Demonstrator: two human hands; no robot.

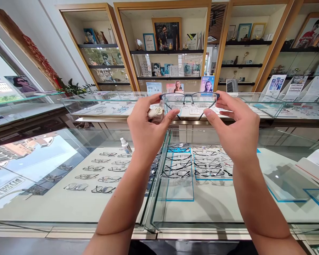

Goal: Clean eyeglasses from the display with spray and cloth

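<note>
A pair of eyeglasses (188, 95) with a dark thin upper rim is held up level in front of me, between both hands. My left hand (149, 120) is closed on the glasses' left end and also keeps a crumpled cream cloth (156, 112) tucked in its fingers. My right hand (235, 122) grips the right end, with the thumb near the temple arm. Both temples point down and inward below the lenses. Through the lenses the far counter shows. Part of the cloth is hidden by my left fingers.
Glass display cases (207, 212) with rows of eyeglasses (175, 173) lie below my hands. A white spray bottle (126, 146) stands on the left case. At the right edge is a white box (315, 164). Shelves (164, 52) with posters line the back wall.
</note>
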